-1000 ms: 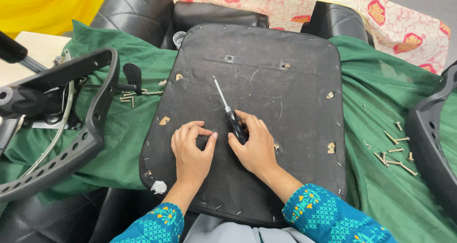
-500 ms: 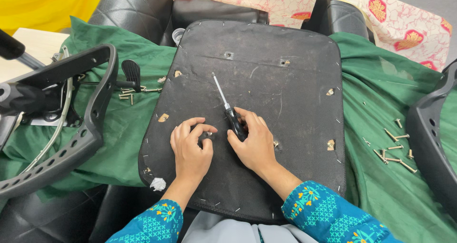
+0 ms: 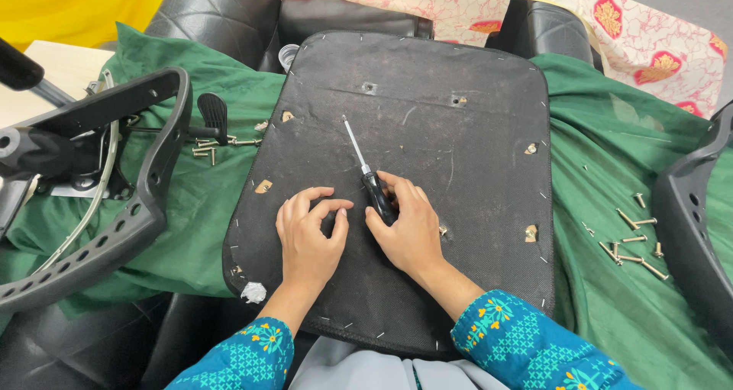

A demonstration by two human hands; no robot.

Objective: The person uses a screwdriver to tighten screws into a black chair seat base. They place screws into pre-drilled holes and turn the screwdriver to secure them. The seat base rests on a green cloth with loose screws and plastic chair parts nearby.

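Green cloth (image 3: 191, 207) underlay, black seat panel (image 3: 427, 130) on top. Right hand (image 3: 412, 226) grasping screwdriver (image 3: 366, 176), shaft flat on panel. Left hand (image 3: 309, 233), since a second ago, fingers curled inward, pinching something unseen. Loose screws (image 3: 630, 241) right.
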